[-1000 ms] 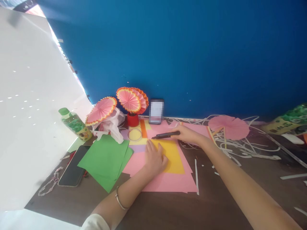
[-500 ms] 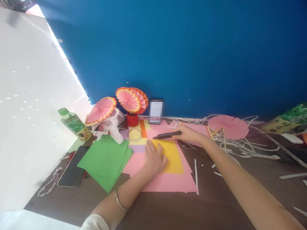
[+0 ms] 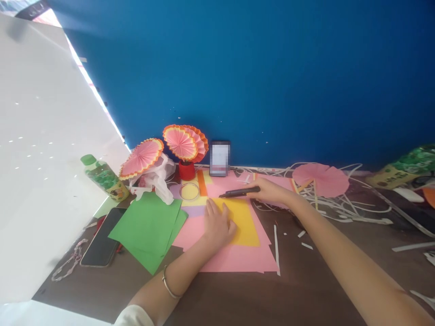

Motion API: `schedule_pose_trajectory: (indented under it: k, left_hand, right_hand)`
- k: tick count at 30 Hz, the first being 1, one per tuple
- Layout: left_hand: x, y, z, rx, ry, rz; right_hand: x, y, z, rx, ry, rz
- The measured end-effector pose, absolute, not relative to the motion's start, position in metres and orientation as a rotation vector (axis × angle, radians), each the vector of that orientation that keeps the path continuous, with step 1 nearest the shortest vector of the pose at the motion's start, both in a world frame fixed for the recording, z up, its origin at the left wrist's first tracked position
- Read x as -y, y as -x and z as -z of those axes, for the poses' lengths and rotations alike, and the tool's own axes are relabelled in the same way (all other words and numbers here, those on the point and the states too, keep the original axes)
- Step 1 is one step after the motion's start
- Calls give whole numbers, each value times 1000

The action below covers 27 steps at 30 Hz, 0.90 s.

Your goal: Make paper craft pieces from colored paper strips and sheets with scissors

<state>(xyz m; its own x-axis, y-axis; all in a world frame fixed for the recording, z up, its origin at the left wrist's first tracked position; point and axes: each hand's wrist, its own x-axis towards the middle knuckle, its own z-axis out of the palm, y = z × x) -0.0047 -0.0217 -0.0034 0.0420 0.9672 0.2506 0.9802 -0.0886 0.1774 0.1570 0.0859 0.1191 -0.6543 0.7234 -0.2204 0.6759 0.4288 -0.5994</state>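
Observation:
My left hand (image 3: 218,224) lies flat with spread fingers on a yellow sheet (image 3: 245,226), which rests on larger pink sheets (image 3: 238,262). In my right hand (image 3: 263,190) is a black pen-like tool (image 3: 238,193), held almost level with its tip pointing left, over the upper edge of the yellow sheet. Just beyond my left fingertips are a round clear ring (image 3: 189,191) on pale yellow paper and an orange strip (image 3: 203,183). Green sheets (image 3: 149,231) lie left of my left hand.
A dark phone (image 3: 103,237) and a green-capped bottle (image 3: 105,179) are at the left. Pleated paper flowers (image 3: 185,142), one in a red pot (image 3: 186,170), and an upright phone (image 3: 219,158) stand by the blue wall. White paper strips (image 3: 340,215) and a pink fan (image 3: 321,179) lie right.
My right hand and the black tool have shifted slightly to the right. My left hand stays on the yellow sheet. The camera view has moved a little.

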Motion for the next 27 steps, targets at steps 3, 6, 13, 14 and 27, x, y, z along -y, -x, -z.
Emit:
schedule_pose_trajectory:
  k: [3, 6, 13, 14, 27]
  left_hand:
    - [22, 4, 4, 2096, 2238, 474]
    - [22, 4, 5, 2097, 2239, 471]
    - [22, 5, 4, 2098, 2240, 460]
    - [22, 5, 4, 2100, 2244, 456]
    - [22, 4, 2, 2120, 2246, 448]
  right_hand:
    - [-85, -158, -120, 2596, 1244, -1094]
    - [-84, -160, -121, 2584, 1234, -1106]
    - [-83, -165, -124, 2593, 1301, -1078]
    - [-83, -165, -124, 2593, 1299, -1073]
    - [-86, -176, -121, 2597, 1369, -1038]
